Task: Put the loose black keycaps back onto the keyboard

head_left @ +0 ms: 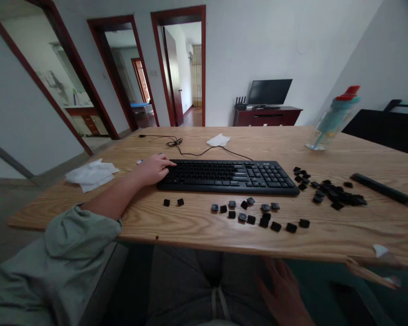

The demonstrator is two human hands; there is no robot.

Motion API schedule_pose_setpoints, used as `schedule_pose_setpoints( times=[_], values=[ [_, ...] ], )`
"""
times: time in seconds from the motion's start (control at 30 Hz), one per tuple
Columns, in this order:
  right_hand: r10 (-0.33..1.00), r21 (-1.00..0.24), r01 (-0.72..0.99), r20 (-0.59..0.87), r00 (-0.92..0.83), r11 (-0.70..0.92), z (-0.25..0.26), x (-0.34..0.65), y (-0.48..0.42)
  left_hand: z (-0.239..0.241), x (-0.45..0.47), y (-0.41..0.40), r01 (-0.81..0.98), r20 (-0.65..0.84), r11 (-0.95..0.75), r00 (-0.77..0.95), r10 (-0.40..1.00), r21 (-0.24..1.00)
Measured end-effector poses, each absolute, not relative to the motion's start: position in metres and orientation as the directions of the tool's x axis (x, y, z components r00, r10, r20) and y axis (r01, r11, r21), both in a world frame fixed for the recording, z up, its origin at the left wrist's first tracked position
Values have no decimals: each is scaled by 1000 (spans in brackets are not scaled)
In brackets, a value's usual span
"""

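Note:
A black keyboard point(229, 176) lies across the middle of the wooden table point(197, 226). My left hand point(154, 168) rests on the keyboard's left end, its fingers curled over the edge. Loose black keycaps point(250, 215) lie scattered on the table in front of the keyboard, and a larger pile of keycaps point(329, 190) sits to its right. My right hand point(284, 290) is below the table edge, lying flat on my right thigh with fingers stretched and nothing in it.
A long black strip point(382, 188) lies at the right. A water bottle with a red lid point(335, 117) stands at the back right. White tissues point(91, 174) lie at the left, another tissue point(218, 140) and the keyboard cable point(177, 142) lie behind.

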State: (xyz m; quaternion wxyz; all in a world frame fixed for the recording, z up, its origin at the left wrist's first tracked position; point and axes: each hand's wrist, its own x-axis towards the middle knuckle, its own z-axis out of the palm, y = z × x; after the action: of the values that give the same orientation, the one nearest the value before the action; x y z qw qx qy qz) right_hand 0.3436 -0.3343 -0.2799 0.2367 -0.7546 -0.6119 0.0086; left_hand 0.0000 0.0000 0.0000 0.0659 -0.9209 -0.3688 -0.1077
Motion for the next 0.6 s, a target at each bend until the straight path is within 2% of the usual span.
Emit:
schedule_pose_setpoints(
  times=[0.1, 0.2, 0.5, 0.6],
  values=[
    [935, -260, 949, 256, 245, -178, -310, 333, -331, 0, 1, 0, 687, 223, -725, 716, 662, -52],
    [944, -203, 960, 230, 237, -192, -313, 327, -331, 2, 3, -1, 687, 212, -724, 718, 663, -61],
    [942, -182, 959, 219, 254, -217, -308, 330, -330, 2, 4, 0, 718, 227, -695, 683, 694, -37],
    [943, -188, 958, 215, 256, -217, -307, 329, -330, 14, 20, -23, 686, 295, -728, 692, 659, 16]
  ],
)
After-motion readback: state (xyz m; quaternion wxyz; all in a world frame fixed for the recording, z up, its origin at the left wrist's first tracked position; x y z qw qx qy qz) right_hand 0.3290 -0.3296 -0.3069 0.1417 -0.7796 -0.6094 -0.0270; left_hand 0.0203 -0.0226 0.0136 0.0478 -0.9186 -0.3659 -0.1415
